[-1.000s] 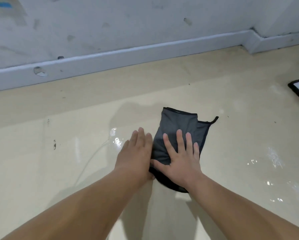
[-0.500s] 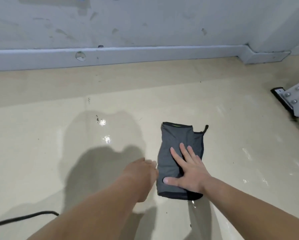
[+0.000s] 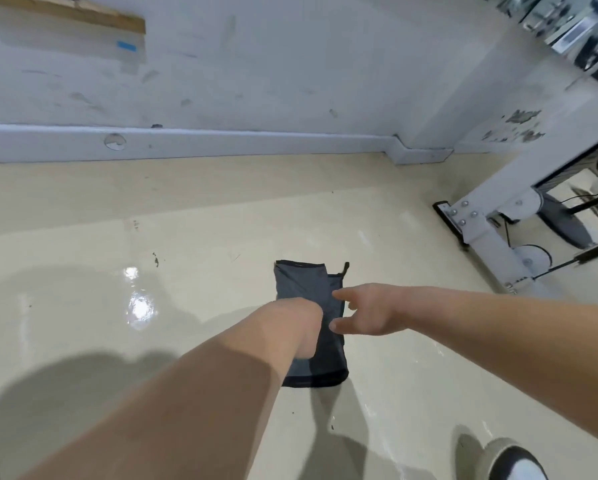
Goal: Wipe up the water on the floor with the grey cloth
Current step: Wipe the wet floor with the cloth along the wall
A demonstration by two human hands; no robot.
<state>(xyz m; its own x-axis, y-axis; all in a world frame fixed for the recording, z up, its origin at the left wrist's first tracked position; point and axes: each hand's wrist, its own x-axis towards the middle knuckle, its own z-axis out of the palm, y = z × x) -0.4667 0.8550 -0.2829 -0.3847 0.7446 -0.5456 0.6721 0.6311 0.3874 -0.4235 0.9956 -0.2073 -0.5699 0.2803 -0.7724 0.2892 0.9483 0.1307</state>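
**Grey cloth flat on wet floor, both hands at its middle**

Head view: folded grey cloth [image 3: 301, 282] lies flat on the beige floor [image 3: 221, 233], mid-frame, long side running away from the person. Shiny water patch [image 3: 140, 308] sits well to its left, with fainter wet streaks on the floor to its right.

Step looks like wiping. To do it well: press both palms flat, keep the fold together, slide the cloth left over the shiny patch in overlapping passes, then cover the right-side streaks.

Left hand [image 3: 304, 327] is down on the cloth's left half. It is seen end-on, so its fingers are hidden; can't tell if flat or curled. Right hand [image 3: 367, 313] is over the cloth's right edge, fingers [image 3: 342, 292] spread and straight, grasping nothing; contact with the fabric unclear.

Skirting board [image 3: 221, 143] behind, white metal frame [image 3: 481, 233] at right.
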